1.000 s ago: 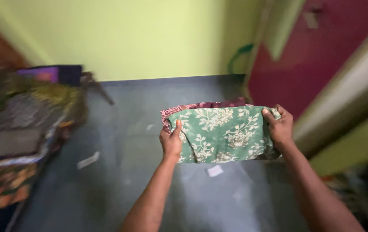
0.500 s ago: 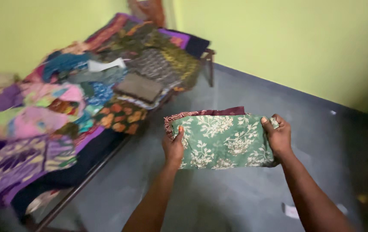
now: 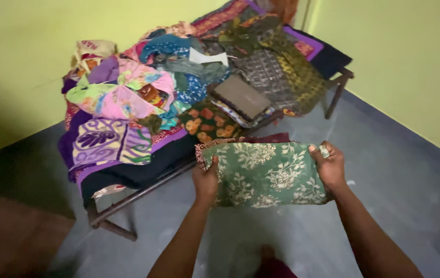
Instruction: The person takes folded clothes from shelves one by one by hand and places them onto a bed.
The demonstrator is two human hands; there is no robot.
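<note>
Lower centre of frame: folded green floral cloth (image 3: pixel 268 174) held flat between both hands, above the grey floor (image 3: pixel 405 206). Left hand (image 3: pixel 205 181) at cloth's left edge, grip pinching the fabric, thumb on top. Right hand (image 3: pixel 329 166) at the right edge, grip likewise closed on the cloth, fingers curled under. Maroon patterned edge (image 3: pixel 261 139) showing along the cloth's top, possibly a second layer; hard to tell. Behind, left to upper centre: cot with metal frame (image 3: pixel 127 198), heaped with mixed coloured clothes (image 3: pixel 127 98). Dark folded piece (image 3: pixel 240 97) lying on the heap, near centre. Farthest back: yellow-green wall (image 3: pixel 405 56), upper right.
</note>
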